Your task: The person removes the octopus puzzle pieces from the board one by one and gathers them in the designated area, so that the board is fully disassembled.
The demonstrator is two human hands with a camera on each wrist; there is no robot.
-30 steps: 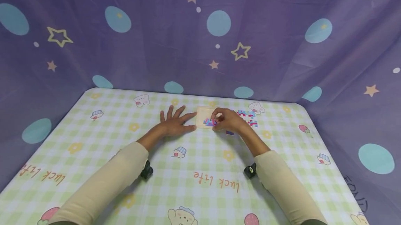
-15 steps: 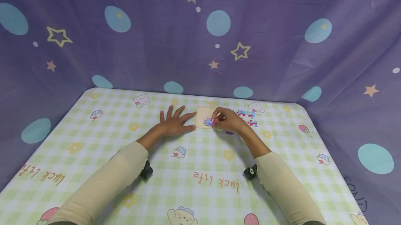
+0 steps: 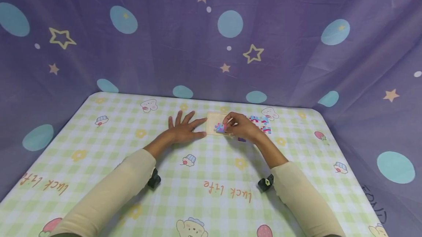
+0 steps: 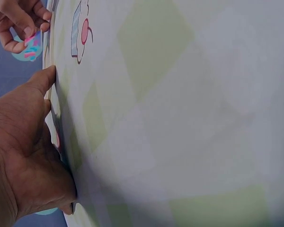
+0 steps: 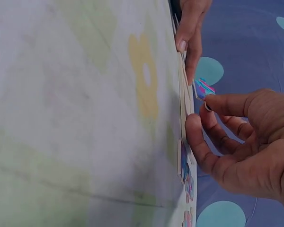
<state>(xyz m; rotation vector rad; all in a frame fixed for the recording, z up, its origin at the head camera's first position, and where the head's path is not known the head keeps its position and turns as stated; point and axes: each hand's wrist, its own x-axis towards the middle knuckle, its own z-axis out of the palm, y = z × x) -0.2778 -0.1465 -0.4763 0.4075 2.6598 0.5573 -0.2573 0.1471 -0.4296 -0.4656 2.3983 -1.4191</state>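
Over a shallow pale wooden puzzle tray (image 3: 212,118), my right hand (image 3: 243,126) pinches a blue, pink and purple jigsaw puzzle piece (image 3: 219,128). In the right wrist view the puzzle piece (image 5: 204,88) stands tilted, held at one edge by the fingertips. My left hand (image 3: 182,131) lies with fingers spread, its thumb and index finger touching the tray's left edge. From the left wrist, the same puzzle piece (image 4: 33,47) shows beneath the fingers of the right hand (image 4: 20,21). That hand hides the tray's right side.
Several more puzzle pieces (image 3: 264,120) lie right of the tray, some partly behind the right hand. A dark blue piece (image 3: 242,140) sits just below that wrist. The checked tablecloth (image 3: 211,167) covers the table, and a purple curtain (image 3: 184,54) hangs behind it.
The puzzle piece has turned slightly in my right fingers, above nearly the same part of the tray. The right forearm has shifted a little to the right. My left hand stays put.
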